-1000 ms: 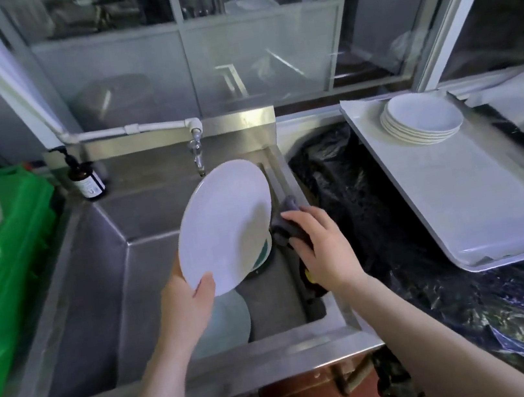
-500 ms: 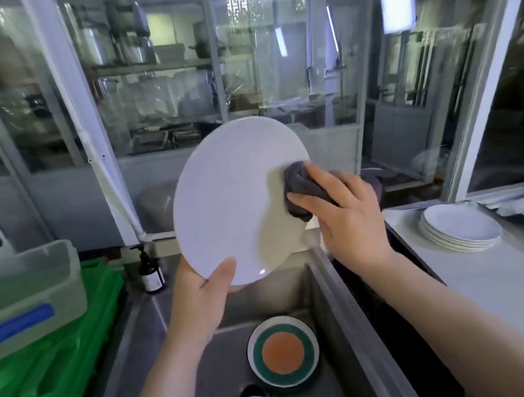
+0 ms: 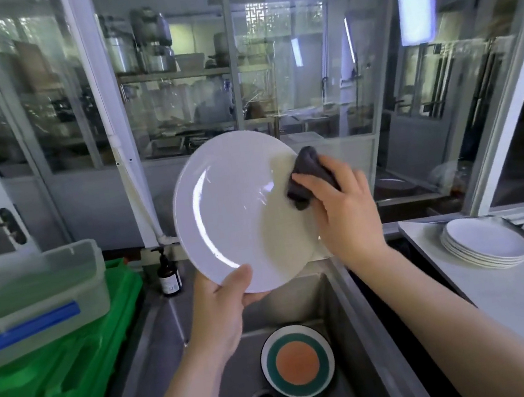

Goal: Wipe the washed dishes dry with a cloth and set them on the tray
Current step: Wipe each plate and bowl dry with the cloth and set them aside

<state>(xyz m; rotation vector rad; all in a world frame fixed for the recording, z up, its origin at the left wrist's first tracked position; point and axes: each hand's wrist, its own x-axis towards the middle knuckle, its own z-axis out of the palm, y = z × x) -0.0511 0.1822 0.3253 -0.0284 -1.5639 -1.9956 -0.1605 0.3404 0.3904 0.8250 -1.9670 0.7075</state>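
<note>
A: Where's the white plate (image 3: pixel 238 208)?

B: Held up over the sink (image 3: pixel 354 303), tilted. The left hand (image 3: pixel 218 310) grips its lower rim, thumb on the face; the right hand (image 3: pixel 339 200) pinches the grey cloth (image 3: pixel 306 174) against the right edge.

A: Risk?

B: A wet rim held at one point could slip under the wiping push and drop onto the coloured plate (image 3: pixel 297 361) below.

A: Since half a second ago?

B: The cloth sits slightly higher on the edge; the stacked plates (image 3: pixel 484 241) on the tray (image 3: pixel 523 295) are unchanged.
</note>
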